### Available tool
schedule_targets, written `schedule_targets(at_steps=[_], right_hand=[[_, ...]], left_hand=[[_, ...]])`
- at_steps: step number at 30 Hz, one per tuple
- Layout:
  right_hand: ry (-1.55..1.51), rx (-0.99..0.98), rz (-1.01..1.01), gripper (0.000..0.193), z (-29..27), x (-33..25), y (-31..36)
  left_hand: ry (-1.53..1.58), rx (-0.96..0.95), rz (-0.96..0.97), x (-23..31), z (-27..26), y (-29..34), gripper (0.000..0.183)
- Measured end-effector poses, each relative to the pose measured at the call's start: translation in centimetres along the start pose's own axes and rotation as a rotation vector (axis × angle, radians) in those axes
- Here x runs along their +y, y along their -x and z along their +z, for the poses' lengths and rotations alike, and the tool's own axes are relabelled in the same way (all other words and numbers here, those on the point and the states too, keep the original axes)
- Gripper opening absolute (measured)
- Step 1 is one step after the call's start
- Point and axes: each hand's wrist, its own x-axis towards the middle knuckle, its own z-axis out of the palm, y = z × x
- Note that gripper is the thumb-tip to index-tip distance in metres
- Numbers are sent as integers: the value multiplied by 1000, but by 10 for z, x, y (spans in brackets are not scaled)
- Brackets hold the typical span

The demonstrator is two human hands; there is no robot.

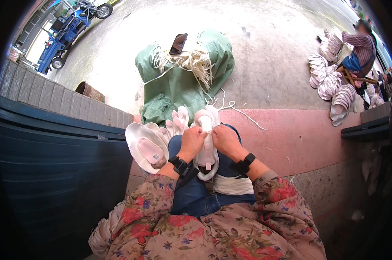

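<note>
A pale pink and white shoe upper lies lengthwise over my lap, its toe pointing away from me and its dark opening towards me. My left hand pinches its left edge, with the fingers closed. From the other side my right hand grips the right edge, fingers curled in. Both sets of fingertips meet close together near the lacing area; whether a lace is between them is too small to tell. Left of my knee leans another white upper with a pink insole-like piece, beside several more pink uppers.
Ahead stands a green sack covering, bearing a heap of white laces and a phone. Loose laces trail onto the floor. A bundle of white strips rests on my right thigh. At far right a person sits by stacked uppers.
</note>
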Motion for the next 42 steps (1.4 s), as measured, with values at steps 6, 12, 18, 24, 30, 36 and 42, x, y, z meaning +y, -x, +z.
schedule_targets(at_steps=[6,12,18,24,30,36,42], right_hand=[[-6,29,-11,19,2,0,0],[-17,19,36,19,2,-3,1],[11,23,22,19,2,-5,-2],[16,6,46,21,4,-3,0],[-16,24,32,21,4,-1,2],[-18,24,25,19,6,-4,2],[-84,-2,48,21,1,-5,-6]], left_hand=[[4,15,10,3,-1,3,21],[25,2,-27,6,-2,5,20],[16,20,0,6,-2,5,19],[61,27,-1,5,-2,7,19],[20,24,3,9,-4,9,19],[7,68,46,2,1,10,21],[4,87,140,1,-2,7,19]])
